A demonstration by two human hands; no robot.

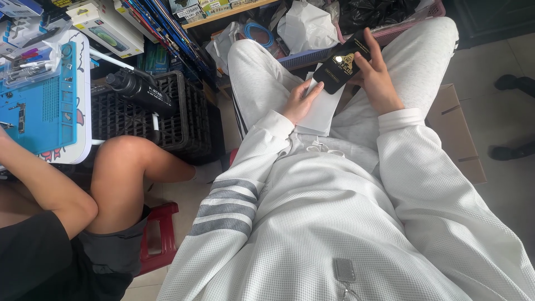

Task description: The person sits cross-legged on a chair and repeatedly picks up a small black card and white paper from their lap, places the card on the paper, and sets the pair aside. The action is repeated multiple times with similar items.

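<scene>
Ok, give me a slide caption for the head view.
Right hand holds a black packet; left hand rests on a white sleeve.

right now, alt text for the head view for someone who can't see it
A seated person in white holds a flat black packet in the right hand over the lap, while the left hand rests on a white sheet. Another person's bare knee shows at left.
</scene>
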